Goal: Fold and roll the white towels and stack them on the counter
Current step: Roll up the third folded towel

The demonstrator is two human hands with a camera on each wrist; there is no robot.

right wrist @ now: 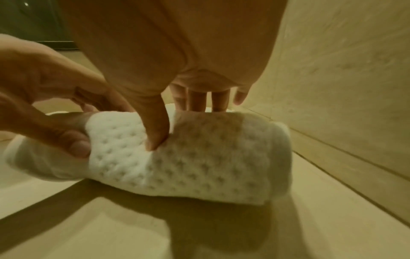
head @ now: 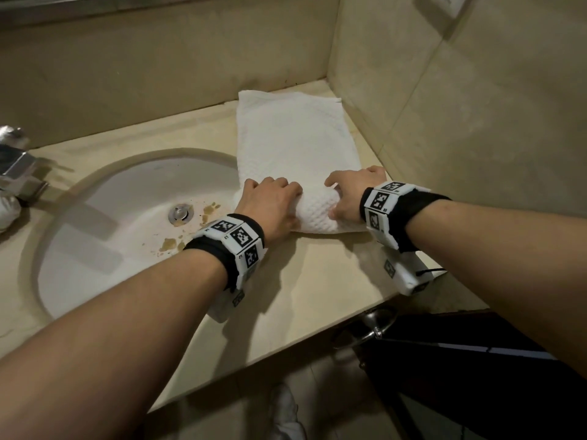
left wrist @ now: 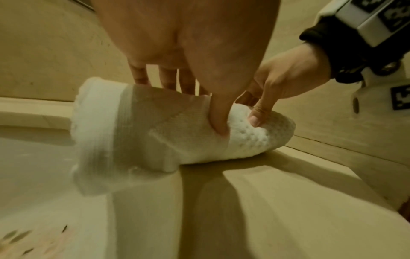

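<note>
While the sink (head: 133, 198) sits off to the left of the left hand (head: 270, 206), that hand grips the left end of the white towel (head: 292, 144), fingers curled over the rolled part, thumb pressed into the near side. Right hand (head: 352, 192) grips the roll's right end the same way, just beside the left. Roll lies on the desk (head: 301, 290) under both hands; the unrolled length stretches flat beyond the fingertips toward the wall corner.
</note>
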